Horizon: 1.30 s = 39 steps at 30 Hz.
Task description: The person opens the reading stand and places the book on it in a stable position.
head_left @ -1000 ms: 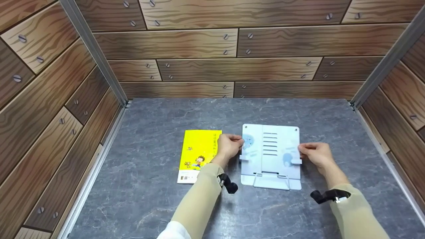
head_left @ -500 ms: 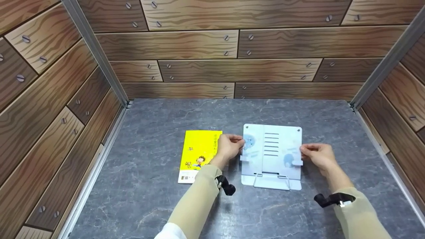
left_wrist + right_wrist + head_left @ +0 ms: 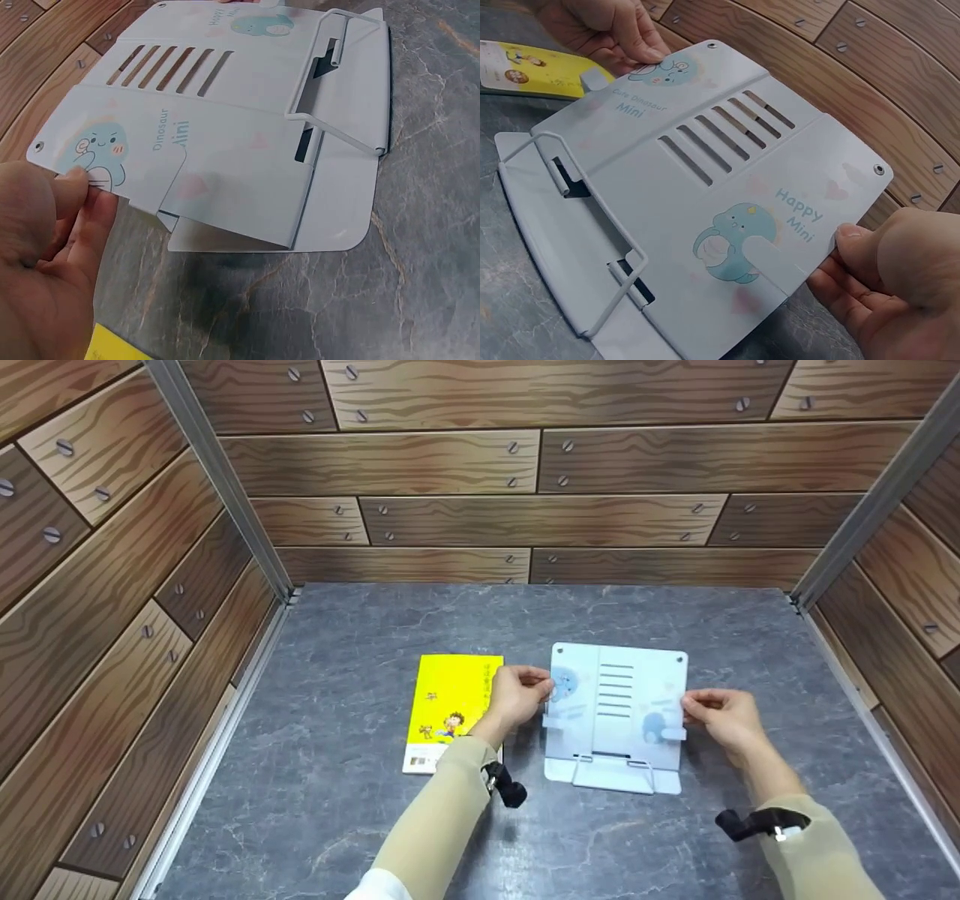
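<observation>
A white book stand [image 3: 615,712] with blue cartoon dinosaurs, a column of slots and a wire page holder [image 3: 592,217] stands on the table, right of centre. Its back panel [image 3: 240,150] slopes up from the flat base plate [image 3: 349,195], with a gap between them at the side. My left hand [image 3: 516,696] pinches the panel's left edge between thumb and fingers. On the opposite edge, my right hand [image 3: 726,721] has the same kind of pinch, thumb on the printed face near the "Happy Mini" lettering. A yellow book [image 3: 454,697] lies flat to the left, partly covered by my left arm.
The grey marbled tabletop [image 3: 337,810] is bounded by wood-patterned walls at the back [image 3: 450,465] and both sides, with metal rails along the edges. Each forearm carries a black wrist strap, the left one [image 3: 506,786] and the right one [image 3: 761,823].
The stand's back panel has tilted up slightly, its upper right corner shifting to the right. My right hand has moved a little right with it, while the book stays in place.
</observation>
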{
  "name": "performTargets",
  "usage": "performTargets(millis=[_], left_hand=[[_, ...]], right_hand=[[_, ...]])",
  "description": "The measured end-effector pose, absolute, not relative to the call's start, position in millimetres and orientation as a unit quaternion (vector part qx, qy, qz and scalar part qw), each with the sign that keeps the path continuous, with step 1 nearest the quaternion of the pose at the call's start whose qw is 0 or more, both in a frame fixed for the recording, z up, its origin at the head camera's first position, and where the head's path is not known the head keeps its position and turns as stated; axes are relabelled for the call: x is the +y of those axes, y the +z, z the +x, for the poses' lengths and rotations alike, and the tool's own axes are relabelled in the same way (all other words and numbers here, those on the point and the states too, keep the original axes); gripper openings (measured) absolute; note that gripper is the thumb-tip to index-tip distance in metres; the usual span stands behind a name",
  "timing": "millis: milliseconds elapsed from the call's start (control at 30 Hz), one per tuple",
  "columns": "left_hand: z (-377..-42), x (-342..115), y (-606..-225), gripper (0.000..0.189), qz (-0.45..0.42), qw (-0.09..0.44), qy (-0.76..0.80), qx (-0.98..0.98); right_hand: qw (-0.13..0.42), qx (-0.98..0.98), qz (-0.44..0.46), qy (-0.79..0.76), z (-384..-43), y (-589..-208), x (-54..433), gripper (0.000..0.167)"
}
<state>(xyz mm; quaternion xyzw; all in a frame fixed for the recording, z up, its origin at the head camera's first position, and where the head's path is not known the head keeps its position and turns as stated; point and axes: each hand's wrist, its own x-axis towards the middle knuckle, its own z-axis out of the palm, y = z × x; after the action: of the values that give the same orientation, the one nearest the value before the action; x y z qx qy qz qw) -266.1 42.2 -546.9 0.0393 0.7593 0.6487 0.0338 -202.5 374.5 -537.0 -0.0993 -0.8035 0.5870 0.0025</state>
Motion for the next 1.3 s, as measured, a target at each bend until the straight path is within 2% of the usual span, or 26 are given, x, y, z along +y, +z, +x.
performTargets(millis=[567,1067,1300], left_hand=[[-258.5,42.5,-538.2,0.005,0.052,0.030,0.668,0.742],[-249.9,38.0,-538.6,0.005,0.100,0.016,0.665,0.740],[-246.1,36.2,-538.7,0.005,0.117,0.006,0.654,0.747]], right_hand=[[0.053,-0.817,-0.117,0.563,-196.6,-532.1,370.9,0.024],[0.101,-0.801,-0.054,0.588,-191.6,-538.6,374.5,0.019],[0.125,-0.799,-0.039,0.587,-189.5,-542.2,373.8,0.004]])
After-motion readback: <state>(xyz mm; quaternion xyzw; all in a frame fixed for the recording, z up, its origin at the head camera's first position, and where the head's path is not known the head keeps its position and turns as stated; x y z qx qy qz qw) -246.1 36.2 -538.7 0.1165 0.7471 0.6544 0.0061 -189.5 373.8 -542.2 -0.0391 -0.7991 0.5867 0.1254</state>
